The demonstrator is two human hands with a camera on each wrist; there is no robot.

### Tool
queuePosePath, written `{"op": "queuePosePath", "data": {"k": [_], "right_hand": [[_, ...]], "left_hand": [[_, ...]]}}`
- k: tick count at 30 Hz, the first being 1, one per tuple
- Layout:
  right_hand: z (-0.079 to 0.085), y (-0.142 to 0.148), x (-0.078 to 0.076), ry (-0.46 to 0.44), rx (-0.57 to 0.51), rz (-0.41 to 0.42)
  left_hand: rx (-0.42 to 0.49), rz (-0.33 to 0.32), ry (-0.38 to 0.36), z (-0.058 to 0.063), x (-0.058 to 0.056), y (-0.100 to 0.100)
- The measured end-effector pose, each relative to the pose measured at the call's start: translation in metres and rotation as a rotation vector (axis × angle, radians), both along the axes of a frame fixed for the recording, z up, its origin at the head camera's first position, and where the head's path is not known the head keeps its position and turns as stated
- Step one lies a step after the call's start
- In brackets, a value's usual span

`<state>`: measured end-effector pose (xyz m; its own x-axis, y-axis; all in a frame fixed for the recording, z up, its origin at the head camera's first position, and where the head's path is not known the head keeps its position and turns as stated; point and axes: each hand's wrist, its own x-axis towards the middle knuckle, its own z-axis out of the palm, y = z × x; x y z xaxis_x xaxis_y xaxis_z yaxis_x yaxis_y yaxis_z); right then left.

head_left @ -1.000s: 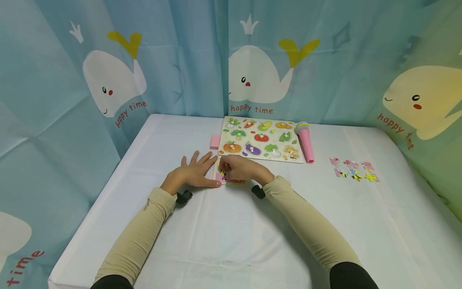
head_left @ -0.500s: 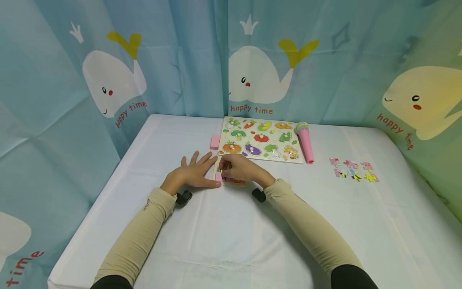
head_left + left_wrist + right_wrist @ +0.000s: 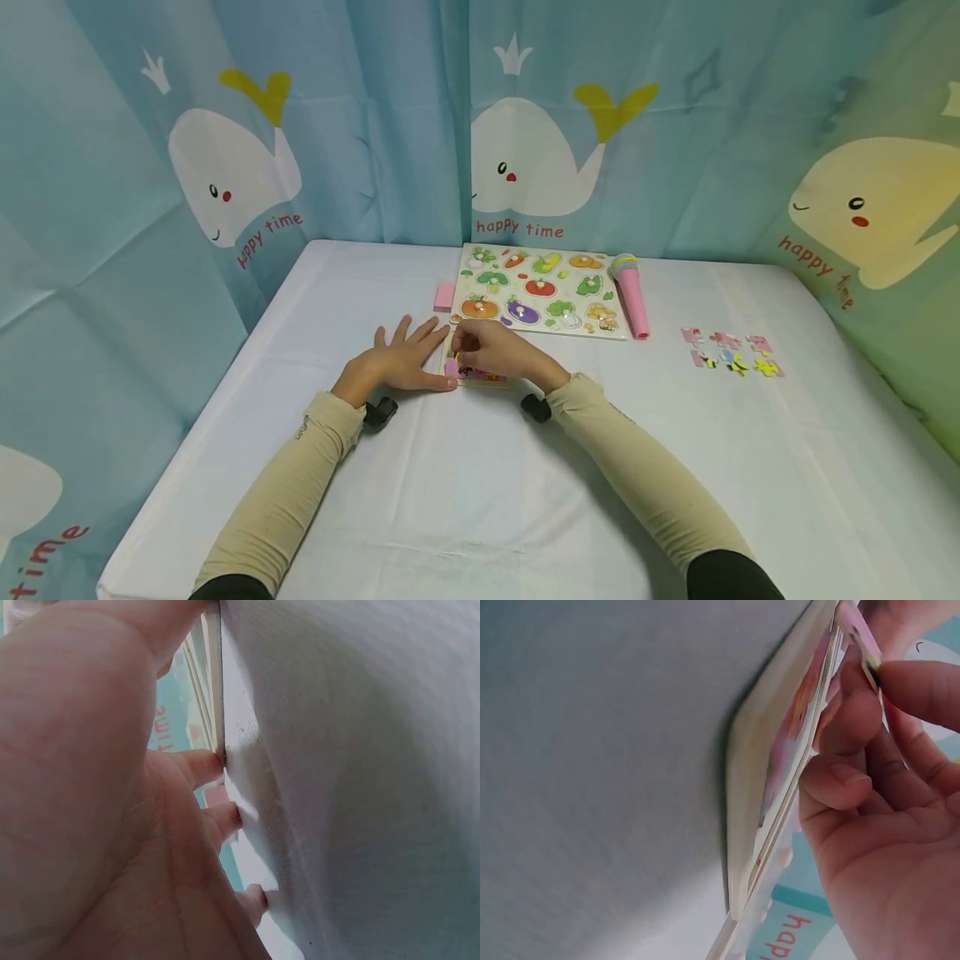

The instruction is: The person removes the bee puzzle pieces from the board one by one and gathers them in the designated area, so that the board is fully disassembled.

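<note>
My left hand (image 3: 397,362) lies with fingers spread at the left edge of a small wooden jigsaw board (image 3: 480,383). Its thumb reaches the board's lower left corner, and its fingertips rest on the white cloth in the left wrist view. Over the board's left part, my right hand (image 3: 498,346) pinches a pink jigsaw piece (image 3: 859,634) between thumb and forefinger. That piece tilts up from the board in the right wrist view, with a dark and yellow patch near the fingertips. Coloured pieces lie inside the board's raised frame (image 3: 739,810). The right hand hides much of the board from above.
Right behind the small board lies a vegetable peg puzzle (image 3: 540,310). A pink toy microphone (image 3: 632,298) lies along its right side, and a pink block (image 3: 444,297) at its left. Several loose jigsaw pieces (image 3: 726,340) are laid out in two rows on the right.
My right hand stays over the board's left part, its fingers shifting slightly with the pinched piece. My left hand keeps its place. The head view has swung a little.
</note>
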<state>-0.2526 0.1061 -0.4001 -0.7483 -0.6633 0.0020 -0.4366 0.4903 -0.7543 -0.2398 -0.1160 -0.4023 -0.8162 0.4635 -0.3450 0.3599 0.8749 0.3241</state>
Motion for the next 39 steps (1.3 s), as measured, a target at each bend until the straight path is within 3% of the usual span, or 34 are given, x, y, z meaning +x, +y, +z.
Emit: {"op": "queuePosePath", "data": {"k": [10,39], "right_hand": [[0.003,0.004,0.003,0.012,-0.042,-0.073],[0.007,0.039,0.008,0.007,-0.159,-0.155]], "left_hand": [[-0.009,-0.008,0.005,0.000,-0.001,-0.001],[0.009,-0.003,-0.002,-0.003,-0.002,-0.001]]}}
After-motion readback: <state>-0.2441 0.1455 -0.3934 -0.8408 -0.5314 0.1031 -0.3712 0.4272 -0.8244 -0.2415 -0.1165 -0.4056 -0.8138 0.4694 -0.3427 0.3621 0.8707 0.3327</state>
